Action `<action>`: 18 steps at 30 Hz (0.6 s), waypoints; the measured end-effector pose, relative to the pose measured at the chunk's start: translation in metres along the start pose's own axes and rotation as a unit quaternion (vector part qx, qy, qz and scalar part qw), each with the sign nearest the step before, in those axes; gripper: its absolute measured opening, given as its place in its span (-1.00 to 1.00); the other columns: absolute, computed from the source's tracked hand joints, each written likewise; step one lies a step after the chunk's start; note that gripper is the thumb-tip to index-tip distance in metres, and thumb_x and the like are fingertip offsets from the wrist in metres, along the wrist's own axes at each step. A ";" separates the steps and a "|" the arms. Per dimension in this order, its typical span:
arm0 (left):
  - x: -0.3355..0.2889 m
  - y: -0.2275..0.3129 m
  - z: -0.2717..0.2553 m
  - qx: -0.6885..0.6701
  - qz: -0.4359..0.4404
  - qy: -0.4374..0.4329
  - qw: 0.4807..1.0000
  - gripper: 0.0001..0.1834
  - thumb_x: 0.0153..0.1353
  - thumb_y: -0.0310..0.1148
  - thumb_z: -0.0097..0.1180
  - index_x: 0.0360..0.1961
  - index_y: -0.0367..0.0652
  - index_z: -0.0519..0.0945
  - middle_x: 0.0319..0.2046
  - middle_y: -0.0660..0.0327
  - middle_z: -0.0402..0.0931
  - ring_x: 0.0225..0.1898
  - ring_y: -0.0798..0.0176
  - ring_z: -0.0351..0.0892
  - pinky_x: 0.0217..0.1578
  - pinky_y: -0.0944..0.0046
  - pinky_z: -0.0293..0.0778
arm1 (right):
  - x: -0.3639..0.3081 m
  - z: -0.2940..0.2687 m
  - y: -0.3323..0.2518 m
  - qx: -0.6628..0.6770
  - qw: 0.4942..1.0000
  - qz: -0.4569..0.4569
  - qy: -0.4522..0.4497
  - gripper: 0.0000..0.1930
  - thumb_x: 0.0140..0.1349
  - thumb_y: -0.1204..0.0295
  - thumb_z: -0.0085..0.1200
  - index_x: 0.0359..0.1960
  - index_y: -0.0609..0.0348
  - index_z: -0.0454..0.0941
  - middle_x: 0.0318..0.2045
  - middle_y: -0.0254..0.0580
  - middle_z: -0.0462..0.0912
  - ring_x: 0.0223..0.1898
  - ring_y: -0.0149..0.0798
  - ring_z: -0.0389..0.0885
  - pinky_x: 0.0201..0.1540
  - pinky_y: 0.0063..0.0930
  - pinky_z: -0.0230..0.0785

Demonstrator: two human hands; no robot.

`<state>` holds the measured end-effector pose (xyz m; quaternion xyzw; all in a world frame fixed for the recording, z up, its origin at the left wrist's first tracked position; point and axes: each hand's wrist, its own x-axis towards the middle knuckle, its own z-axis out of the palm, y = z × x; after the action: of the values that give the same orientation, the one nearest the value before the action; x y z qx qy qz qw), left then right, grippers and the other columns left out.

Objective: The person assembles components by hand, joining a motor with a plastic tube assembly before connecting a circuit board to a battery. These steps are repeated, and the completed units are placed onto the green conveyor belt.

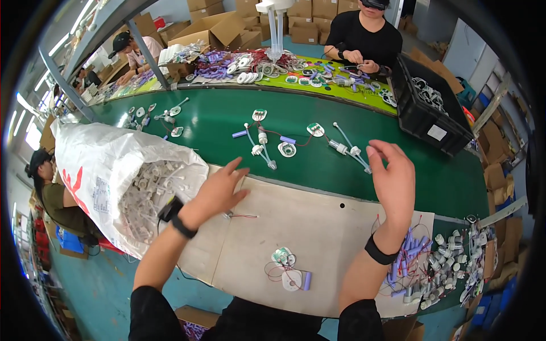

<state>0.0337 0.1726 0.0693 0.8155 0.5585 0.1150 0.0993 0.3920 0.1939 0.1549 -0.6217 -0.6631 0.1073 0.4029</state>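
My left hand (217, 193) hovers over the board's far left part, fingers spread and holding nothing. A small part with a red wire (244, 216) lies close by it on the board. Above the green belt's near edge, my right hand (393, 179) has its fingers loosely bent and apart, with nothing visible in them. Its thumb is near the end of a clear tube assembly (354, 151). Left of that on the belt lies another tube assembly (260, 148), wired to purple cylinders (288, 140) and a round circuit board (259, 115). Directly before me lies a white disc (292, 280) with a purple cylinder.
A white sack (85, 153) of clear plastic parts opens toward the board (307, 227). Piles of purple cylinders (418, 250) and white-grey parts (449, 256) lie at right. Across the green belt (219, 108), a person (364, 40) works beside a black crate (438, 125).
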 end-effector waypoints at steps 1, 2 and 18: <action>-0.022 0.012 -0.008 -0.010 0.005 0.022 1.000 -0.40 0.16 -0.29 0.30 0.22 -0.19 0.47 0.35 -0.16 0.23 0.17 -0.22 0.47 0.15 0.02 0.46 | -0.001 -0.004 -0.004 0.009 0.999 -0.016 0.039 -0.77 0.31 0.39 0.16 -0.10 0.27 0.66 -0.22 -0.07 0.68 -0.20 -0.22 0.69 -0.17 -0.43 0.46; -0.045 0.022 -0.011 -0.021 0.009 0.043 0.999 -0.41 0.15 -0.33 0.32 0.22 -0.18 0.47 0.35 -0.17 0.23 0.19 -0.23 0.44 0.17 0.02 0.44 | -0.003 -0.005 -0.009 0.019 0.996 -0.031 0.076 -0.77 0.33 0.39 0.15 -0.08 0.26 0.65 -0.22 -0.08 0.68 -0.19 -0.26 0.69 -0.16 -0.47 0.46; -0.201 0.056 0.074 -0.060 -0.146 0.175 0.972 -0.24 0.15 -0.25 0.29 0.35 -0.26 0.29 0.43 -0.16 0.07 0.46 -0.36 -0.03 0.41 -0.32 -0.11 | -0.096 -0.127 -0.060 0.016 0.999 -0.042 0.018 -0.77 0.41 0.48 0.08 0.03 0.30 0.59 -0.06 -0.25 0.64 -0.04 -0.42 0.59 0.07 -0.56 0.39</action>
<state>0.0345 -0.0378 -0.0002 0.6850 0.6721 0.2736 0.0650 0.4231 0.0483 0.2380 -0.5886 -0.6792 0.0899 0.4292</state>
